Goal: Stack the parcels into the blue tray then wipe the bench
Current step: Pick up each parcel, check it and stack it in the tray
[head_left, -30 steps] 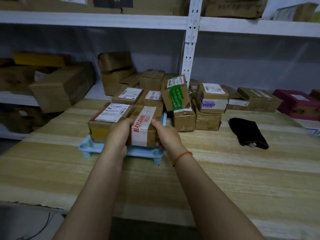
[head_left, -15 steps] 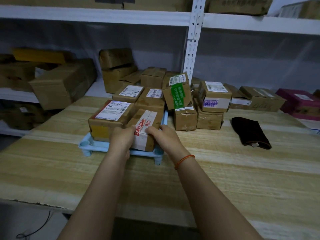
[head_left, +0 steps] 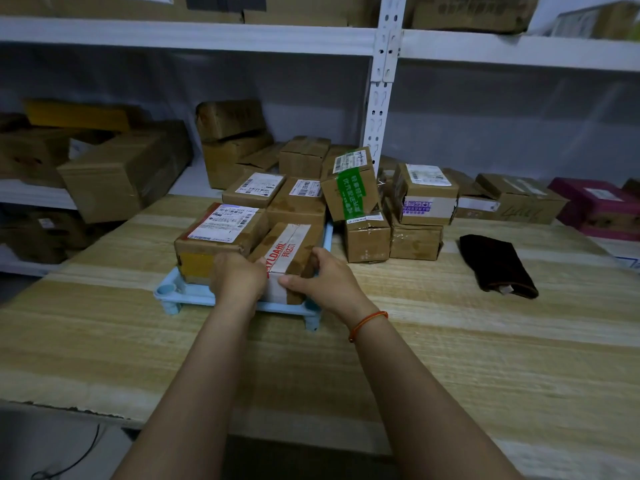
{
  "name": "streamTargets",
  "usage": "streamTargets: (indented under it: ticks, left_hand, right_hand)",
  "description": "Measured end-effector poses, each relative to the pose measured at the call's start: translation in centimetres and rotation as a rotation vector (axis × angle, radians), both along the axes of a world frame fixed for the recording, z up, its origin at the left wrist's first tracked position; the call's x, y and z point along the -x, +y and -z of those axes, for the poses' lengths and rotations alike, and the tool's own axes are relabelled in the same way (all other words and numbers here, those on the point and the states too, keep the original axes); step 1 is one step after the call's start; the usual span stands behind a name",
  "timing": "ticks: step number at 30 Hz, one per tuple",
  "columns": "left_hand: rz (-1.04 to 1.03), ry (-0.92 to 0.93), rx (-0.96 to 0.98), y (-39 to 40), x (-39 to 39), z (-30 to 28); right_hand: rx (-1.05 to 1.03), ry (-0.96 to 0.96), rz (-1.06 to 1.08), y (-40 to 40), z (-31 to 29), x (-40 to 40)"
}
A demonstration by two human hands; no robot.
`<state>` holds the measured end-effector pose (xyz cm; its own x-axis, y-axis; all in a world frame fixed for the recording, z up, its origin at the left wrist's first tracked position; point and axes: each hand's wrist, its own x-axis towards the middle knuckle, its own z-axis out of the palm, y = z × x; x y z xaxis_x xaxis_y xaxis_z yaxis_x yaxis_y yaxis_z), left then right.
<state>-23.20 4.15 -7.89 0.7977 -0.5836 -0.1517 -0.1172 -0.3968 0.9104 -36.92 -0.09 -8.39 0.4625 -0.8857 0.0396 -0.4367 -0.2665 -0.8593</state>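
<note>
Parcel with red-lettered white tape (head_left: 289,252) sits at the front right of the blue tray (head_left: 180,295), near end tilted, touching the larger labelled parcel (head_left: 221,233) on its left. Left hand (head_left: 237,277) grips the taped parcel's near-left corner, fingers curled over it. Right hand (head_left: 323,278) holds the near-right side, thumb across the front face, fingers wrapped round the edge. Orange band (head_left: 367,323) on the right wrist. Two more labelled parcels (head_left: 254,188) fill the back of the tray. Tray stands on the wooden counter (head_left: 450,358). Right of the tray: green-taped parcel (head_left: 351,185) leaning on top of a small box (head_left: 367,240), then a stack of two (head_left: 420,209). Dark cloth (head_left: 498,266) lies further right, well apart. Shelving with cartons (head_left: 124,171) behind.
</note>
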Motion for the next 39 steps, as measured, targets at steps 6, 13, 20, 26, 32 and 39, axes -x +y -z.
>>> streamTargets:
  ticks: [6,13,20,26,32,39]
  left_hand:
    - [-0.063,-0.109,-0.112,-0.8,-0.1,0.3]
    - [-0.070,-0.211,-0.207,-0.7,0.1,0.2]
    - [-0.060,-0.145,-0.159,-1.1,-0.1,0.4]
    - [-0.147,-0.242,-0.160,-0.6,2.0,-1.5]
    - [-0.029,-0.326,-0.012,-2.0,4.9,-5.1]
    - [0.179,-0.287,0.063,-9.6,6.6,-7.6]
  right_hand:
    - [0.082,0.144,-0.031,0.2,-0.4,0.0]
    - [0.084,0.197,-0.021,0.4,-0.2,-0.1]
    - [0.193,0.247,-0.001,0.8,-0.6,0.2]
    - [0.134,0.257,-0.013,-0.2,-0.7,0.2]
    - [0.177,0.002,0.248,-3.0,-2.1,2.0]
    - [0.154,-0.143,0.483,-8.4,-4.4,4.5]
